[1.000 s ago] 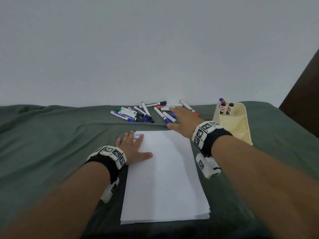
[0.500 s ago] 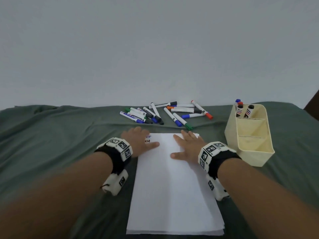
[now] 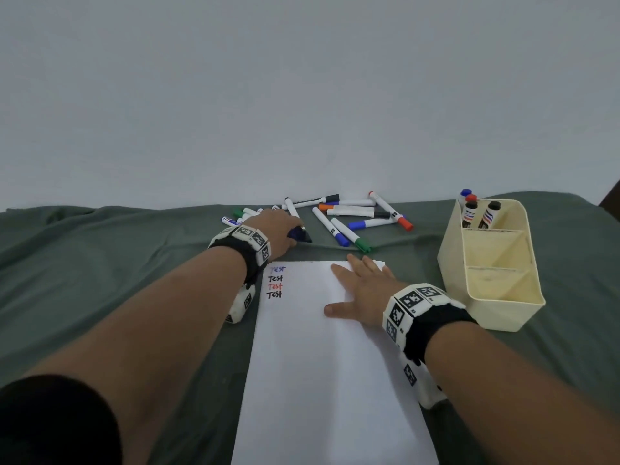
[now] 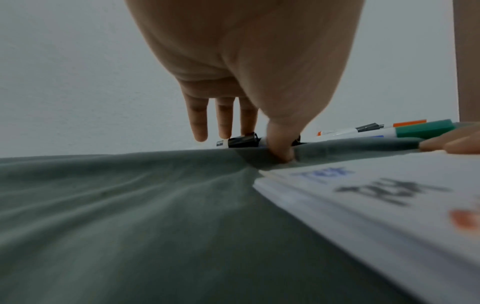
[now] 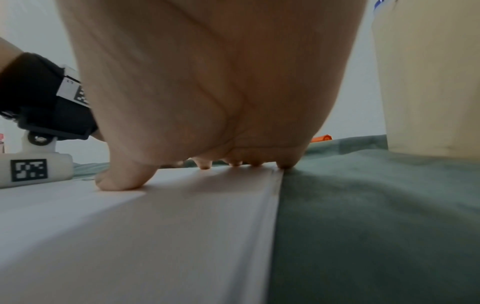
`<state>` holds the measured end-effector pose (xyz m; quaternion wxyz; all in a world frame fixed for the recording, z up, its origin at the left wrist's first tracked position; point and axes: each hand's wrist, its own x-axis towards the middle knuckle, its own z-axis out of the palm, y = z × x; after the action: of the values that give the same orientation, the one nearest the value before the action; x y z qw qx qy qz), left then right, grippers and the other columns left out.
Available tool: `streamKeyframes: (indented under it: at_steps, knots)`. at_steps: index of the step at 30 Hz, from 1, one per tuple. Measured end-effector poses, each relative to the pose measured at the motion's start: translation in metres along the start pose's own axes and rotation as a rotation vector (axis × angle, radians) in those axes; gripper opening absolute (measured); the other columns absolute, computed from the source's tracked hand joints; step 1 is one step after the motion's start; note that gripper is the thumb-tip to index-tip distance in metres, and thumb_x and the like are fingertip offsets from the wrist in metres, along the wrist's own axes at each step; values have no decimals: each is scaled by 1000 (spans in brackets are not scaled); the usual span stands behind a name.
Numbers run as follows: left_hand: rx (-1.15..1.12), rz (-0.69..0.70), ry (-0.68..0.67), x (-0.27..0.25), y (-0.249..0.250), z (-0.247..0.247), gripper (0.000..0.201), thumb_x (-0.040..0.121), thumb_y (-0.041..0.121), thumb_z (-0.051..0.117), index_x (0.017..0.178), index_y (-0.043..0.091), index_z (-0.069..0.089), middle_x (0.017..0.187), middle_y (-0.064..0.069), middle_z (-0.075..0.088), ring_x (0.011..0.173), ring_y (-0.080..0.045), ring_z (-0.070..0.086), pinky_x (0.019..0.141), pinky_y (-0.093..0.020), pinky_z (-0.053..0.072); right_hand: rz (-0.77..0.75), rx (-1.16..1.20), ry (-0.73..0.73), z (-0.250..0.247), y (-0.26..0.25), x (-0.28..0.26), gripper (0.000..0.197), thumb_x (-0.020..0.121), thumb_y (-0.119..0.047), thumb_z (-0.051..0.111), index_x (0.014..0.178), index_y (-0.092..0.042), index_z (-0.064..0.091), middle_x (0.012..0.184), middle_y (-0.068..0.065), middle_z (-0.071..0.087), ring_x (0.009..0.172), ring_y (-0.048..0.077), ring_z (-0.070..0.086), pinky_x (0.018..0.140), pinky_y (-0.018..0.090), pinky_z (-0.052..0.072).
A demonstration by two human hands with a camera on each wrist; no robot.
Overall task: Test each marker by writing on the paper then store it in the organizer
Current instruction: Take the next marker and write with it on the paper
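White paper (image 3: 328,380) lies on the green cloth, with several lines of "Test" (image 3: 275,283) written at its top left corner. My right hand (image 3: 362,290) rests flat on the paper's top right part, fingers straight. My left hand (image 3: 278,229) is down in the pile of loose markers (image 3: 355,216) beyond the paper. In the left wrist view the thumb (image 4: 279,148) stands in front of a black-capped marker (image 4: 241,142) and the fingers stand behind it, pinching it where it lies. The cream organizer (image 3: 489,310) stands at the right with several markers (image 3: 469,213) upright in its far compartment.
Green cloth (image 3: 100,280) covers the whole surface and is wrinkled at the left. A plain grey wall rises behind the markers. A green-capped marker (image 4: 423,128) lies just past the paper's top edge. The organizer's wall (image 5: 428,82) stands close to my right hand.
My left hand has left the paper's top left corner and gone forward onto the marker pile, uncovering the writing. My right hand came back from the markers and lies flat on the paper.
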<state>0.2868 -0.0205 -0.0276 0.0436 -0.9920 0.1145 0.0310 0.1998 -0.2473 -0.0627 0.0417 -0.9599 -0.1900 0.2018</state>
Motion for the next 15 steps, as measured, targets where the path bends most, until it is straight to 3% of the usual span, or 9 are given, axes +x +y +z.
streamKeyframes:
  at_steps: [3, 6, 10, 12, 15]
  knots:
    - [4, -16, -2, 4, -2, -1, 33, 94, 46, 55, 124, 34, 56, 119, -2, 58, 113, -25, 53, 93, -46, 48, -4, 18, -4, -1, 0, 0, 99, 87, -80, 46, 162, -35, 1, 170, 1, -13, 156, 25, -13, 125, 53, -2]
    - [122, 14, 41, 5, -4, -2, 29, 92, 50, 55, 113, 30, 57, 106, -1, 61, 98, -22, 54, 79, -38, 48, -5, 25, -6, -2, 0, -1, 99, 86, -80, 47, 162, -34, 2, 170, 1, -13, 156, 25, -13, 125, 53, -2]
    - [329, 109, 296, -7, -7, 0, 26, 92, 46, 53, 99, 22, 60, 95, 0, 61, 94, -23, 53, 65, -33, 34, -2, 28, -2, -3, 0, -1, 100, 86, -80, 49, 162, -34, 4, 170, 1, -11, 156, 24, -12, 125, 53, -1]
    - [315, 146, 426, -19, -11, -3, 20, 88, 35, 57, 90, 16, 63, 85, -3, 60, 84, -26, 54, 60, -33, 36, -2, 35, 6, -4, -1, -1, 100, 85, -80, 50, 162, -34, 5, 170, 0, -9, 156, 24, -11, 125, 53, 0]
    - [119, 206, 612, -37, -22, -10, 14, 84, 19, 65, 81, 5, 63, 74, -11, 58, 71, -32, 54, 56, -38, 44, 1, 47, 25, -5, -2, -2, 100, 83, -80, 53, 161, -33, 11, 171, 1, -3, 157, 24, -5, 124, 53, 6]
